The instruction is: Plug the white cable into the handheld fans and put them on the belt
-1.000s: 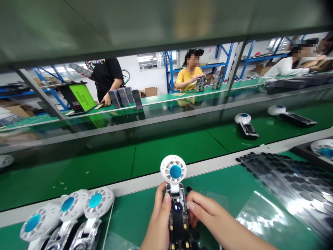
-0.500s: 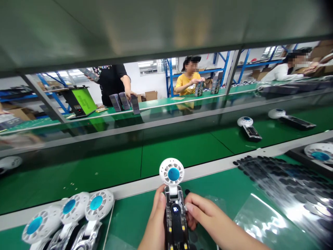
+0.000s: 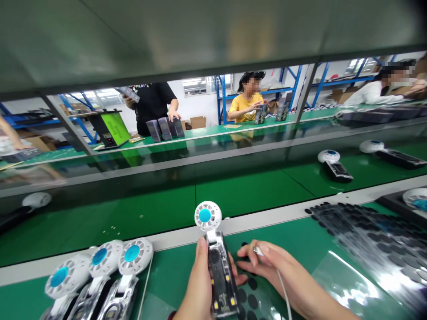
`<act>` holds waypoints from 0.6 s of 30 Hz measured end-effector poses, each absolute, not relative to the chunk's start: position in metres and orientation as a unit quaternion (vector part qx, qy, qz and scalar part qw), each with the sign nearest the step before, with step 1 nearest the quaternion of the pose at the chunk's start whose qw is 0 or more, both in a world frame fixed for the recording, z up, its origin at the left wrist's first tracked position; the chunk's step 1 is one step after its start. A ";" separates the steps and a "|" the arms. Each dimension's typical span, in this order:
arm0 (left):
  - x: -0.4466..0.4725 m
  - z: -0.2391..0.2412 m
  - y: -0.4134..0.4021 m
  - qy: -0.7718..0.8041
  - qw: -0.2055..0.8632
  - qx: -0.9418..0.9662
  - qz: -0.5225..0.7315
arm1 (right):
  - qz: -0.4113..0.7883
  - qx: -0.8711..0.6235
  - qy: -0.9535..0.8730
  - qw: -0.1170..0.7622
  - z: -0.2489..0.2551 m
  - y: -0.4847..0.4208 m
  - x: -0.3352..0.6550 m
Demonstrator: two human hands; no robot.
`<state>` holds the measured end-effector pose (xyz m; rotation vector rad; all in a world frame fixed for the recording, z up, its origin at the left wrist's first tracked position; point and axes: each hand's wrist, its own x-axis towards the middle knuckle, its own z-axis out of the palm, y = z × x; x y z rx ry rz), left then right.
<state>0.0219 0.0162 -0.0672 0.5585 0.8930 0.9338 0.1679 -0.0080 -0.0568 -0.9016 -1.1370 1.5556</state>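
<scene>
My left hand [image 3: 197,282] is wrapped around the clear body of a handheld fan [image 3: 223,278], tilted with its white head and blue centre at the top. Small yellow-white parts show through the body, and its round display is dark. Just right of the fan, my right hand [image 3: 271,262] pinches the plug of a white charging cable [image 3: 283,286]; the metal tip points toward the fan but stays apart from it. Under the hands lies a clear sheet with black round stickers [image 3: 252,300].
Several similar fans [image 3: 131,266] lie at the lower left. More sticker sheets [image 3: 370,235] spread at the right. Beyond a pale rail, a green conveyor belt [image 3: 240,186] carries other fans [image 3: 336,169]. A panel [image 3: 213,35] overhangs above. Co-workers [image 3: 247,104] are at the far bench.
My right hand has drawn back from the fan, with the cable plug now visible in it. The fan's lit display has gone dark. Across the bench, a co-worker's hand has shifted grey boxes together.
</scene>
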 end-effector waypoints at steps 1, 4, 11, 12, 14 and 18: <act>0.022 -0.067 0.016 0.403 0.769 0.253 0.427 | 0.650 -0.361 -0.448 0.497 -0.059 -0.007 0.168; 0.022 -0.070 0.014 0.394 0.753 0.325 0.416 | 0.673 -0.343 -0.407 0.513 -0.067 -0.004 0.166; 0.024 -0.075 0.013 0.362 0.771 0.302 0.428 | 0.721 -0.327 -0.284 0.540 -0.069 0.005 0.169; 0.024 -0.075 0.013 0.366 0.772 0.294 0.429 | 0.726 -0.326 -0.276 0.539 -0.068 0.006 0.170; 0.026 -0.073 0.014 0.389 0.760 0.289 0.434 | 0.732 -0.324 -0.265 0.538 -0.069 0.007 0.170; 0.030 -0.065 0.017 0.442 0.722 0.312 0.433 | 0.743 -0.308 -0.261 0.533 -0.079 0.010 0.171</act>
